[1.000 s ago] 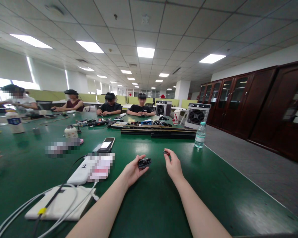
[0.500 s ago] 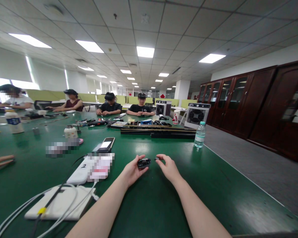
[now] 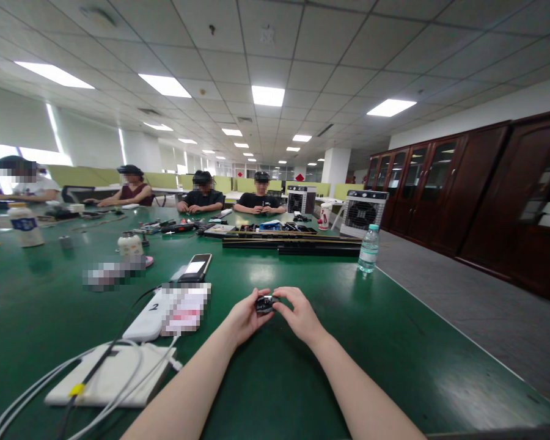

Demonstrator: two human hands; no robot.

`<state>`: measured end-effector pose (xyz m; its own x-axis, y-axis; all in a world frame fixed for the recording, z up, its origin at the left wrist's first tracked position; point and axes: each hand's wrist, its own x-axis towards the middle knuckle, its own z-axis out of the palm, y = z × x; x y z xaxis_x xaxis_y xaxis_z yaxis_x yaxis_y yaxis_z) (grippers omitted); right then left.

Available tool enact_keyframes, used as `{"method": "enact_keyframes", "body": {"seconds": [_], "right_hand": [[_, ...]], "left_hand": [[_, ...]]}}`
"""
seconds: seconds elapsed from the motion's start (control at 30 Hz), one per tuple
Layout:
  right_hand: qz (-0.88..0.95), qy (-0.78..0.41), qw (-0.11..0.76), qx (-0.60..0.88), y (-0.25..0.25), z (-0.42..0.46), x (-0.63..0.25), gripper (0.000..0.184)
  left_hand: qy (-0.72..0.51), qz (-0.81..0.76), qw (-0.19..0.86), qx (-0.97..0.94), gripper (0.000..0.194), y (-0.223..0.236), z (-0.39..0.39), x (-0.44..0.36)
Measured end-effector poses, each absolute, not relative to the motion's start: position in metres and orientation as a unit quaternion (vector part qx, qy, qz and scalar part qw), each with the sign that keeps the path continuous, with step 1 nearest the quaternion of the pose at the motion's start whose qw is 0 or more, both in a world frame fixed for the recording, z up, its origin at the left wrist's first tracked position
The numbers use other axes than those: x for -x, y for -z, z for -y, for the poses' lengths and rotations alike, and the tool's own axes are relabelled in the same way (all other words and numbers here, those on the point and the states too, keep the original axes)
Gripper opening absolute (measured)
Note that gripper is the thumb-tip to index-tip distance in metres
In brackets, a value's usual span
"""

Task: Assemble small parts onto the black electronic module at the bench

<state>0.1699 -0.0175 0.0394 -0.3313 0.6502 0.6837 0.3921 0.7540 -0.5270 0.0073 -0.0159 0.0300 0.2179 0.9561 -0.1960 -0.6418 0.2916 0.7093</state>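
Note:
Above the green table (image 3: 302,379), my left hand (image 3: 245,319) grips a small black device (image 3: 264,304) between thumb and fingers. The device is palm-sized and rounded, with uneven, shiny parts on its upper side; I cannot make out its exact kind. My right hand (image 3: 300,315) is closed in a pinch at the device's right end, thumb and fingertips touching it. The small dark piece that was between those fingertips is now hidden by them or against the device.
Left of my arms lie a white box (image 3: 114,379) with cables, a white power bank (image 3: 149,315) and a phone (image 3: 197,267). Black rails (image 3: 297,242) stretch across the table ahead. A water bottle (image 3: 369,249) stands near the right edge. Several people sit around the table.
My right hand has moved left with the small dark piece, closing the gap to the black device. My left hand has barely moved. Another person's hand at the left edge has gone from view.

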Motion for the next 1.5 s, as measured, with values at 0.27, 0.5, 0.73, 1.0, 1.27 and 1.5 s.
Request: {"method": "enact_keyframes", "body": {"seconds": [0.27,0.5,0.73,1.0,1.27,1.5], "right_hand": [[0.853,-0.066,0.373,0.360,-0.029,0.015,-0.168,0.018],[0.851,-0.088,0.358,0.375,-0.030,0.018,-0.168,0.022],[0.842,-0.146,0.367,0.368,-0.027,0.016,-0.171,0.025],[0.839,-0.181,0.378,0.347,-0.026,0.015,-0.171,0.028],[0.824,-0.183,0.414,0.342,-0.028,0.015,-0.169,0.035],[0.814,-0.167,0.426,0.358,-0.028,0.016,-0.170,0.036]], "left_hand": [[-0.532,-0.332,0.735,-0.258,0.022,-0.024,0.015,-0.009],[-0.519,-0.346,0.743,-0.242,0.026,-0.028,0.017,-0.011],[-0.515,-0.374,0.732,-0.243,0.024,-0.035,0.021,-0.014],[-0.519,-0.356,0.738,-0.242,0.023,-0.030,0.018,-0.009],[-0.531,-0.309,0.752,-0.237,0.031,-0.035,0.021,-0.012],[-0.505,-0.254,0.786,-0.252,0.040,-0.038,0.025,-0.010]]}}
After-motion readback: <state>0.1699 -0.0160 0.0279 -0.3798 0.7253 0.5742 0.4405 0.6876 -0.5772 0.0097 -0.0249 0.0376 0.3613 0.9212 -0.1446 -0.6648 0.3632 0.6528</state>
